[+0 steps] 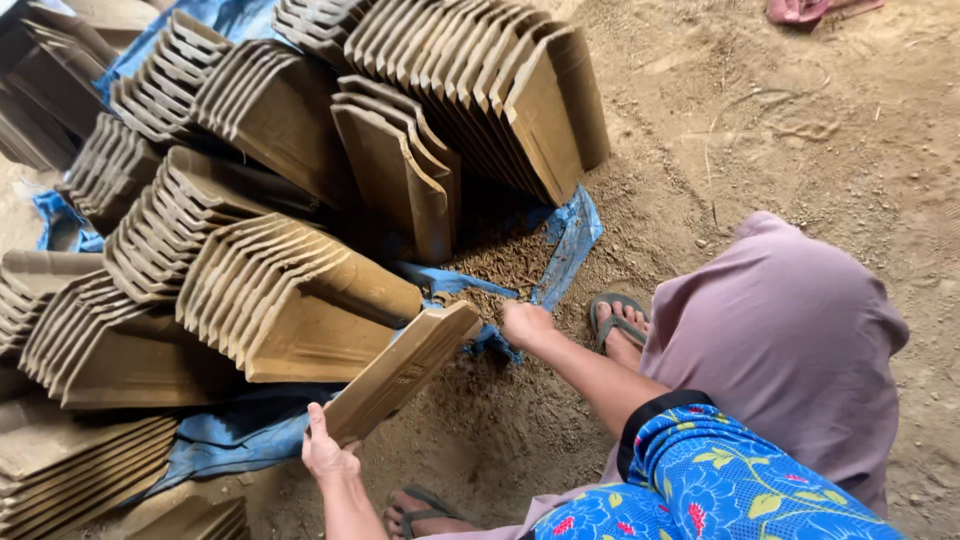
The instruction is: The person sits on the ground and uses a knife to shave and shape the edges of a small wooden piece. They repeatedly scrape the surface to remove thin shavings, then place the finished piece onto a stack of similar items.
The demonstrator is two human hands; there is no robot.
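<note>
Gripping clay tile (400,372), fingers (318,428) closed.

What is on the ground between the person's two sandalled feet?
In the head view, only bare sandy ground lies between the foot near the right hand and the foot near the left hand; the right forearm passes above that stretch.

Soft, even daylight falls across the scene — brightest on the bare sandy ground (800,130) at the upper right of the frame, with no glare. Deep shadow pools between the leaning rows of tan moulded clay roof tiles (280,290) and along the left edge. Focus holds sharp at centre — the wide lens bends and stretches shapes toward the corners, with slight softening there.
</note>
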